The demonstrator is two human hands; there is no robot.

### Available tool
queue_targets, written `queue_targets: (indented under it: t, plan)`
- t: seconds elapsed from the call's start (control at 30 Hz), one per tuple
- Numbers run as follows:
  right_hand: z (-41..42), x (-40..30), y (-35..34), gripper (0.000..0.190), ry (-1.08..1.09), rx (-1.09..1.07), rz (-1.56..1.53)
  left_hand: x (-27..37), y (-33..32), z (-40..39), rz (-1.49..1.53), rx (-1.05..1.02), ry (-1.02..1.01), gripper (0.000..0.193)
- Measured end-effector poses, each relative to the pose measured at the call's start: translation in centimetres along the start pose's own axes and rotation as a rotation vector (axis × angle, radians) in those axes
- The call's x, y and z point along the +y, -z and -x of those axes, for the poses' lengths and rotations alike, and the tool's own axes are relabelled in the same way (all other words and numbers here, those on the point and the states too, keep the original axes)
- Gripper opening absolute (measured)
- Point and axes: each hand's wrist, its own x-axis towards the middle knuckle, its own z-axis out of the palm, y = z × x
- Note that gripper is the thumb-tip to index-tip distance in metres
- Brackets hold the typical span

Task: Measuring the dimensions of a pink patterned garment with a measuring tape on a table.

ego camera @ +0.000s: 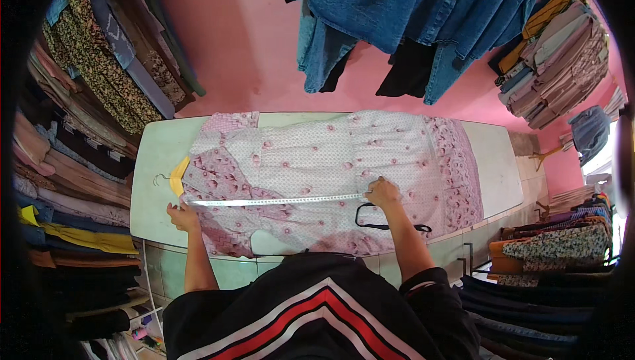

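A white and pink floral dress (307, 156) lies flat on a pale tabletop, its neck end to the left and its ruffled, lace-trimmed hem to the right. Across it a measuring tape (278, 201) runs almost straight from one hand to the other. My left hand (183, 216) holds one end at the shoulder beside the collar. Over the skirt, my right hand (383, 192) grips the tape farther along; whatever sits inside that fist is hidden. A black cord loop (373, 226) rests on the cloth below my right wrist. From the neckline pokes a yellow hanger (178, 176) with a metal hook.
The pale table (163, 146) has rounded corners and stands against a pink wall (223, 37). Denim shirts (377, 2) hang on that wall. Racks of clothes (94, 57) crowd the left, and more garments (555, 62) hang at the right. Folded dark trousers (526, 305) lie at lower right.
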Motion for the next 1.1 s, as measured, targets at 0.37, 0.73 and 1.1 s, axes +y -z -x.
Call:
queue_targets:
  t: [0.37, 0.73, 1.1]
  plan:
    - [0.1, 0.0, -0.1, 0.044, 0.112, -0.061, -0.033, 12.0, -3.6, 28.7, 0.46, -0.711, -1.261, 0.014]
    - [-0.3, 0.8, -0.3, 0.042, 0.231, -0.042, -0.143, 12.8, -5.0, 40.1, -0.366, -0.78, -1.273, 0.067]
    - [0.3, 1.4, -0.5, 0.037, 0.307, 0.032, -0.196, 15.2, -4.5, 40.3, -0.493, -0.814, -1.152, 0.048]
